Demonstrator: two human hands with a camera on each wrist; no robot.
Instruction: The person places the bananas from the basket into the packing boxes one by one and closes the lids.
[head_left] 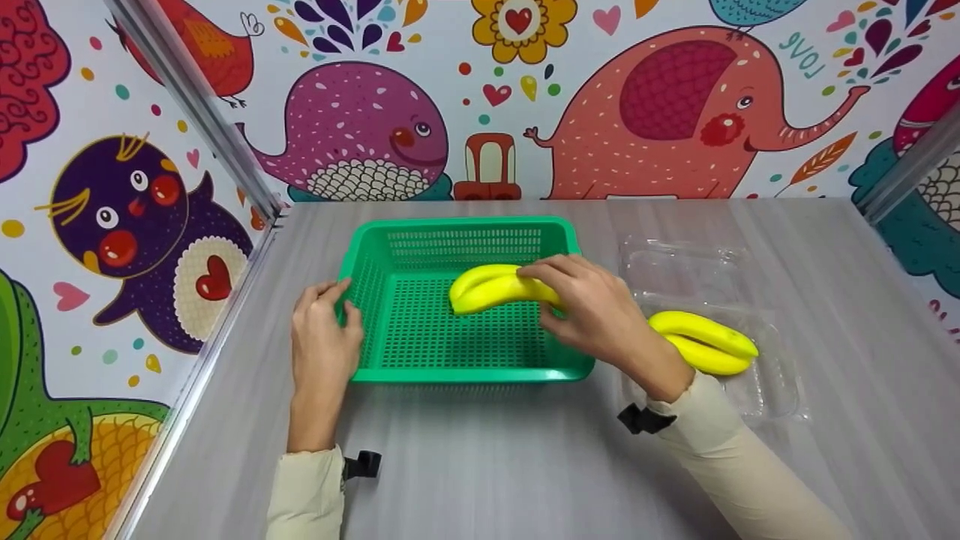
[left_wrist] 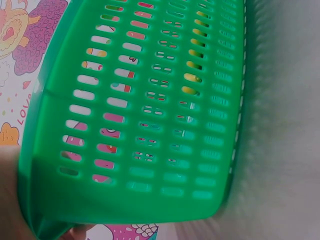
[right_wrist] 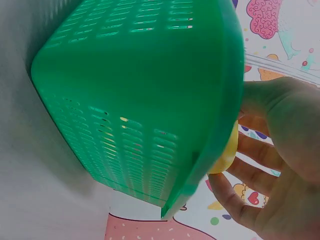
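right hand (head_left: 589, 306) pinches bananas (head_left: 491, 291) over basket (head_left: 472, 374), near its right edge; left hand (head_left: 326, 337) grips its left edge. likely a transfer; next move probably calls for gentle lowering.

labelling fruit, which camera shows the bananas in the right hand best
The head view: the bananas show mostly uncovered, only one end hidden by the right hand. The right wrist view has mainly a yellow part past the basket; the left wrist view, only yellow patches glimpsed through it, probably theirs.
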